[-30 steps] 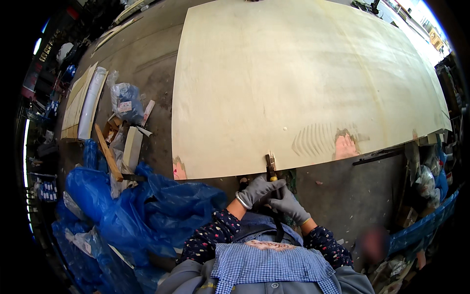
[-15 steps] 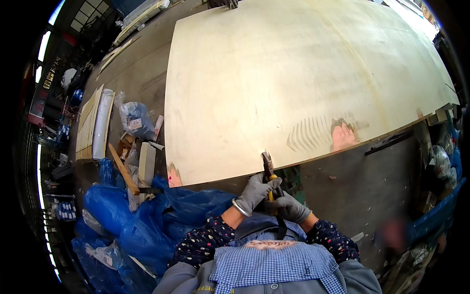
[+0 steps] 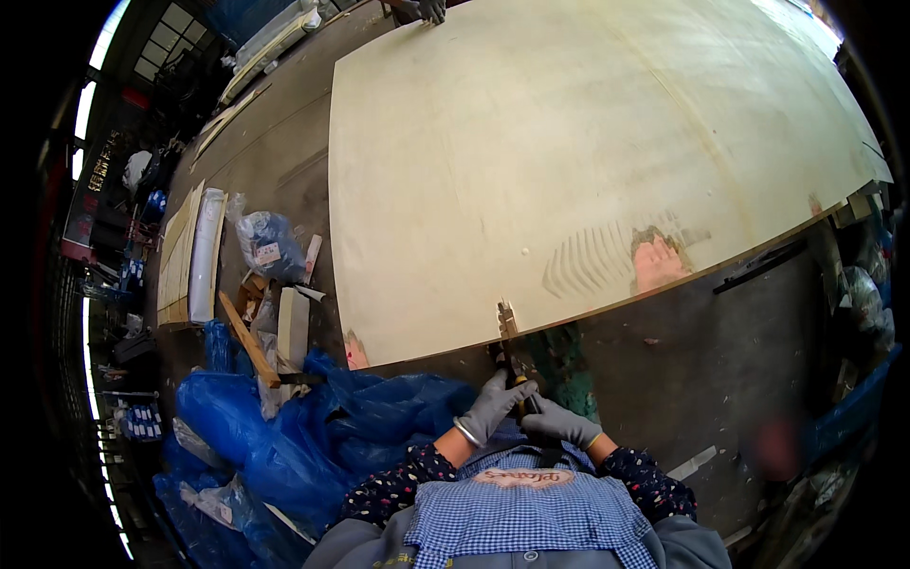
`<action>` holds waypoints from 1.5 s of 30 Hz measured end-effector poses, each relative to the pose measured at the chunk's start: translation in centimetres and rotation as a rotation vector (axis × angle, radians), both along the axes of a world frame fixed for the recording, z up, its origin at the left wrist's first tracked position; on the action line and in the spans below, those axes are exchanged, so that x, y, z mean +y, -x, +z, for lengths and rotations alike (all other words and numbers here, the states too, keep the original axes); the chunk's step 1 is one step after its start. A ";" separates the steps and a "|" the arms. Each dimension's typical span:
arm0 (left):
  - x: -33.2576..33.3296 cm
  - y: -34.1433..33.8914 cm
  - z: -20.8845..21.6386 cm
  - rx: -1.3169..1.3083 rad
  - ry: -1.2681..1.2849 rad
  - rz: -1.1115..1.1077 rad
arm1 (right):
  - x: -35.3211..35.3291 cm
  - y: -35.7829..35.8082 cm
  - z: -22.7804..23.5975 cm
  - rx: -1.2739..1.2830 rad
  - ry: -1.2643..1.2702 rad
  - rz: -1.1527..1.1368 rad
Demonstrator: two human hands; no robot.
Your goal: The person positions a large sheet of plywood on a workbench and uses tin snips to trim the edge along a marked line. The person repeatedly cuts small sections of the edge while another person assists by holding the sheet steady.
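Note:
A large pale plywood sheet (image 3: 588, 152) lies flat on the grey workbench (image 3: 720, 370) in front of me. My left hand (image 3: 491, 406) and my right hand (image 3: 559, 422), both in grey gloves, grip the handle of a narrow hand tool (image 3: 512, 356). Its front end rests at the sheet's near edge, where a small notch shows. A pinkish filler patch (image 3: 656, 261) with pale ridged streaks beside it marks the sheet to the right of the tool.
Crumpled blue plastic sheeting (image 3: 313, 436) piles up at my lower left. Beyond it lie wood offcuts (image 3: 248, 337), a clear bag of scraps (image 3: 268, 245) and stacked boards (image 3: 190, 256). Another person's gloved hand (image 3: 431, 9) touches the sheet's far edge. Clutter lines the right bench edge.
My view has tilted and shifted, so the sheet appears rotated. Both hands stay on the tool at the sheet's near edge, drawn slightly back toward my body.

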State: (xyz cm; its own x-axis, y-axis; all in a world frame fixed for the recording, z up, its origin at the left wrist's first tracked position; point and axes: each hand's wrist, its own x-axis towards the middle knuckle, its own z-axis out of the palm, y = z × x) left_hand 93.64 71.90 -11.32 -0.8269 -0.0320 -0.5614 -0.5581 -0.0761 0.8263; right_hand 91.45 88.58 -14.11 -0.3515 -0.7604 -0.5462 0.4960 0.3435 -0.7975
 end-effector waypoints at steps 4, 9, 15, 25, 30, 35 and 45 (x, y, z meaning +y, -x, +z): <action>0.6 2.4 3.3 0.019 -0.047 -0.025 | 0.9 1.5 2.6 0.300 -0.123 -0.036; 0.1 2.7 0.0 0.109 -0.097 0.058 | -0.4 3.0 6.2 0.285 -0.222 -0.065; -1.4 3.4 1.8 0.219 0.046 -0.020 | -2.2 2.6 7.2 0.322 -0.242 -0.116; -2.3 4.6 3.2 0.153 -0.126 0.028 | -5.1 2.8 8.3 0.164 -0.323 -0.245; -2.6 4.7 3.7 0.147 -0.297 0.030 | -5.5 1.4 5.4 0.186 -0.274 -0.371; -3.5 4.6 2.8 0.040 -0.669 0.047 | -5.8 0.4 3.3 0.020 -0.126 -0.524; 0.4 6.2 7.6 -0.204 0.002 0.196 | -3.4 1.6 3.6 -1.036 0.797 -0.556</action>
